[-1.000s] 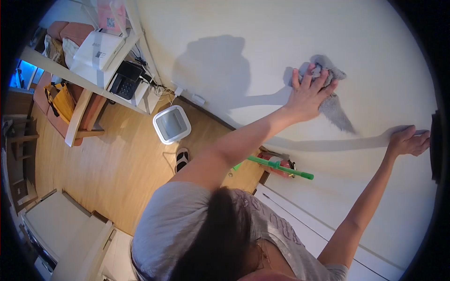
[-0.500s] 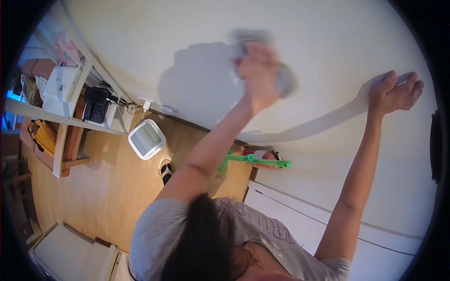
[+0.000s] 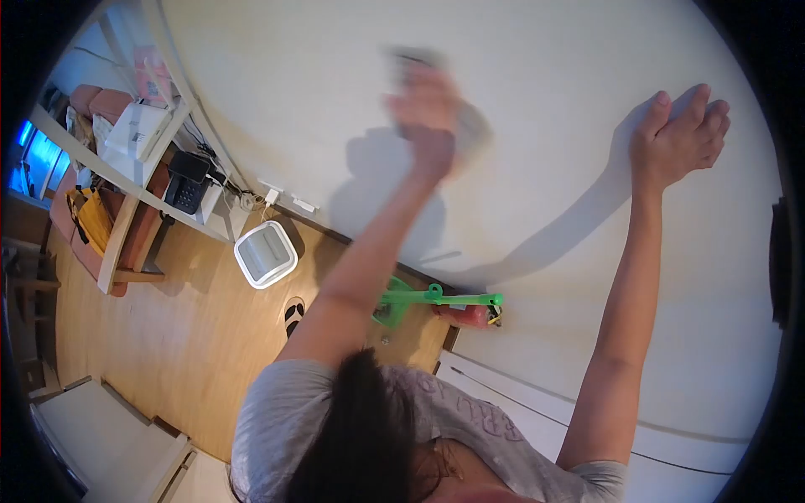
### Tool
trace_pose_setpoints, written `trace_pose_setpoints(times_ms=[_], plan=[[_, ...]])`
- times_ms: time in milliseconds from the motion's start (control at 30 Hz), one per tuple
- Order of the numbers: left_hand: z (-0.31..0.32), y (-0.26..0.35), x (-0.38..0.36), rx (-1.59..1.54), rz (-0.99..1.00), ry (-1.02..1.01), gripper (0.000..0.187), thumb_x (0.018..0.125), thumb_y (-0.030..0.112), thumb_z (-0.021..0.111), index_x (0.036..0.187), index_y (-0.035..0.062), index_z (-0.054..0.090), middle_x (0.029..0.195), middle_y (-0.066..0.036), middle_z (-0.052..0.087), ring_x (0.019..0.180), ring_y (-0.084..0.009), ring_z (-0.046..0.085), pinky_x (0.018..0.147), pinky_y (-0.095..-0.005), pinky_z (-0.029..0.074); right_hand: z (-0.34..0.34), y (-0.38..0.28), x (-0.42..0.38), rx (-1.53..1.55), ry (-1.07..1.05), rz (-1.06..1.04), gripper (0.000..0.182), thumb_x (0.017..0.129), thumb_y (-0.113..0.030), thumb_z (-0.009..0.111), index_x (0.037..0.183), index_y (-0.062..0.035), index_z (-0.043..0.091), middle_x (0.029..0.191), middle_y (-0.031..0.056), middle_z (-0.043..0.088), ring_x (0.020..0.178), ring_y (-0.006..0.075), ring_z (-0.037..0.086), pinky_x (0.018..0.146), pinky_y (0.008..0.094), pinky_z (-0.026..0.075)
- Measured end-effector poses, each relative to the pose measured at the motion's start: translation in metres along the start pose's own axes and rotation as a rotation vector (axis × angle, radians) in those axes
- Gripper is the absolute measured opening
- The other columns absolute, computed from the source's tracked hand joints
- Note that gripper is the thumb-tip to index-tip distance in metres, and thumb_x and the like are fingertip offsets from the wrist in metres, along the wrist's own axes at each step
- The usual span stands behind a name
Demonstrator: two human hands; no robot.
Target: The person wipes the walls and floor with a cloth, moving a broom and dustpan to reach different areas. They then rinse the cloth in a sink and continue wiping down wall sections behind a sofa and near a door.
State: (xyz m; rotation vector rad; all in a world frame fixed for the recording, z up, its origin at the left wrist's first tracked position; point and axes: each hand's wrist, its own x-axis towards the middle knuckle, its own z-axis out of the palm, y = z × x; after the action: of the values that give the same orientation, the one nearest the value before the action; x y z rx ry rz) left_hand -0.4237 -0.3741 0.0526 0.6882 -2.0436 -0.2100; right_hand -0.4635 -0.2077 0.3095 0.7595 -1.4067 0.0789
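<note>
Blurred by motion, my left hand point(image 3: 429, 109) is up against the pale wall point(image 3: 553, 59), its fingers closed round a greyish thing point(image 3: 476, 134) too smeared to identify. Parts of that thing show above the fingers and to the right of the wrist. Further right, my right hand point(image 3: 681, 138) rests on the same wall with its fingers apart and nothing in it. Shadows of both arms fall across the wall.
A white bin point(image 3: 266, 255) stands on the wooden floor point(image 3: 197, 335) near a wall socket point(image 3: 271, 197). Below the hands are a green-handled tool point(image 3: 457, 298) and a red object point(image 3: 465, 315). At left, a shelf holds a black telephone point(image 3: 187, 182); a yellow bag point(image 3: 90, 220) lies nearby.
Both hands have shifted up and to the left in the picture, the left one still holding the greyish thing. The camera view has also shifted slightly.
</note>
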Motion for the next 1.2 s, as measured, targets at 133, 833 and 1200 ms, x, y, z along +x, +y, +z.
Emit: trace_pose_setpoints(times_ms=[133, 833, 1200], plan=[[-0.053, 0.055, -0.041, -0.490, 0.653, -0.019, 0.048, 0.077, 0.014, 0.052, 0.125, 0.0139, 0.048, 0.126, -0.005, 0.049, 0.119, -0.0228, 0.042, 0.098, -0.0502, 0.028, -0.003, 0.000, -0.001, 0.026, -0.003, -0.012, 0.053, 0.088, -0.047, 0.042, 0.129, -0.0146, 0.042, 0.134, 0.0185, 0.037, 0.124, 0.0366, 0.028, 0.100, 0.0505, 0.019], [-0.037, -0.105, 0.010, -0.163, -0.200, 0.155, 0.061, 0.079, 0.013, 0.051, 0.137, 0.0121, 0.033, 0.137, -0.007, 0.039, 0.135, -0.0309, 0.020, 0.106, -0.0568, 0.011, -0.003, -0.007, 0.002, 0.060, 0.063, -0.033, 0.053, 0.089, -0.049, 0.038, 0.129, -0.0155, 0.042, 0.133, 0.0188, 0.040, 0.127, 0.0351, 0.030, 0.101, 0.0503, 0.018], [-0.032, -0.022, -0.022, -0.277, 0.263, 0.081, 0.083, 0.064, 0.011, 0.065, 0.138, 0.0118, 0.030, 0.144, -0.016, 0.026, 0.137, -0.0343, 0.015, 0.105, -0.0595, 0.010, 0.001, 0.003, -0.001, -0.036, 0.046, -0.018, 0.054, 0.086, -0.051, 0.044, 0.128, -0.0181, 0.042, 0.130, 0.0166, 0.043, 0.123, 0.0337, 0.034, 0.099, 0.0511, 0.022]])
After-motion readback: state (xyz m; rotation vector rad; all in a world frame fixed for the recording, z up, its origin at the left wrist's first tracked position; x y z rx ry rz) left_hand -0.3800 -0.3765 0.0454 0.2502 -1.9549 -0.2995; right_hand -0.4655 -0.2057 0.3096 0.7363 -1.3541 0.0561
